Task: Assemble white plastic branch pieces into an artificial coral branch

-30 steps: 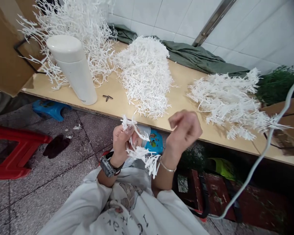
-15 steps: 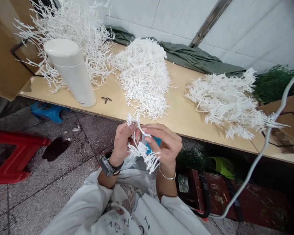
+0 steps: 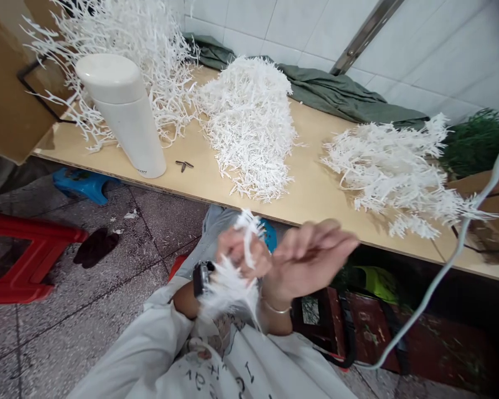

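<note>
Clutches a white branching sprig [image 3: 229, 284] in the blurred left hand [image 3: 241, 250], with tufts at that hand's 12 and 7 o'clock. Holds the right hand [image 3: 310, 259] open at its 3 o'clock, with fingers extended. Faces, on the table [image 3: 310, 180], a dense white pile [image 3: 251, 127] at 12, a smaller heap [image 3: 399, 169] at 2, a bottle [image 3: 127, 122] toward 11.

Left hand [image 3: 234, 250] is balled up, fingers curled in, kinda blurry tbh. Right hand [image 3: 307, 267] is just right of it — loosely open, fingers slanting off rightward. Left forearm [image 3: 186, 301] sits lower-left of its hand — right forearm [image 3: 279, 323] below its own.
</note>
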Available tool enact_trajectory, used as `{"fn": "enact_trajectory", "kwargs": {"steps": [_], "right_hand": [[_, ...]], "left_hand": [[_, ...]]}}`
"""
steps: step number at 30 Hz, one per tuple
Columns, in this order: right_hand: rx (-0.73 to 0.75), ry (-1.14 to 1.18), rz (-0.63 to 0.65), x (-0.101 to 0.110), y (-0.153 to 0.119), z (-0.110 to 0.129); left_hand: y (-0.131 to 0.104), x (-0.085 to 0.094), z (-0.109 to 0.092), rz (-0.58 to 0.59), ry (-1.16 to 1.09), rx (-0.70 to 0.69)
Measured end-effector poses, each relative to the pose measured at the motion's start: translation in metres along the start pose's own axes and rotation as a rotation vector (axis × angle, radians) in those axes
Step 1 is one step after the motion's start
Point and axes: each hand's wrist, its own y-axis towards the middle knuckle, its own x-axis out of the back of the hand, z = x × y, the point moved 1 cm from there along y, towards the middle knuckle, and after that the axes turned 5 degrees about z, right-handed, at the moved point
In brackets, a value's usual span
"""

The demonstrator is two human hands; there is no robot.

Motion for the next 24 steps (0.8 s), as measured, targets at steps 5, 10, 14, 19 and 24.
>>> {"fn": "enact_trajectory", "kwargs": {"steps": [5,10,14,19,24], "right_hand": [[0.062,0.070,-0.701,0.030,0.036,-0.021],[-0.056,-0.596,0.007,0.009,0.051,-0.059],[-0.094,-0.638,-0.010,0.006,0.047,-0.084],[0.007,-0.539,-0.226,0.005,0.052,-0.087],[0.013,-0.644,-0.223,0.003,0.061,-0.107]], "left_hand": [[-0.004,0.012,-0.018,-0.067,0.155,-0.090],[-0.005,0.008,-0.020,-0.060,0.456,0.002],[-0.007,0.014,-0.024,-0.169,0.544,-0.036],[-0.015,0.031,-0.029,-0.083,0.661,-0.119],[-0.011,0.023,-0.039,0.059,0.791,-0.045]]}}
